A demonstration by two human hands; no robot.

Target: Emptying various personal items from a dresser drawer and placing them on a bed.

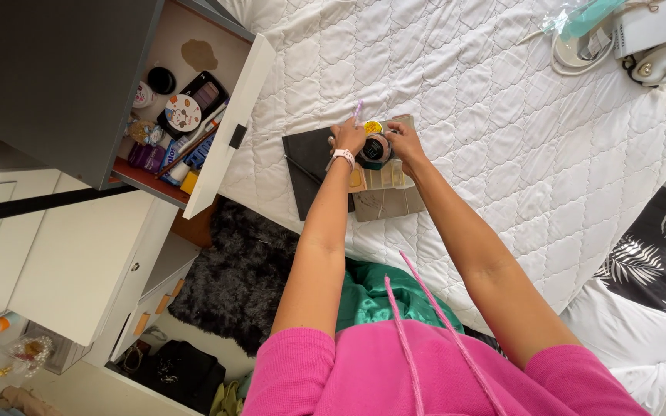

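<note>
Over the white bed [502, 115], her left hand [348, 137] and right hand [405, 141] both close their fingers around a small dark jar [374, 149], above a dark folder [310, 166].

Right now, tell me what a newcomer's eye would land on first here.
First, the two hands meeting at the middle of the white quilted bed: the left hand and right hand close around a small dark round jar above flat dark and tan cases. Next, the open drawer at upper left, crammed with cosmetics, and the bright pink sleeves at the bottom.
</note>
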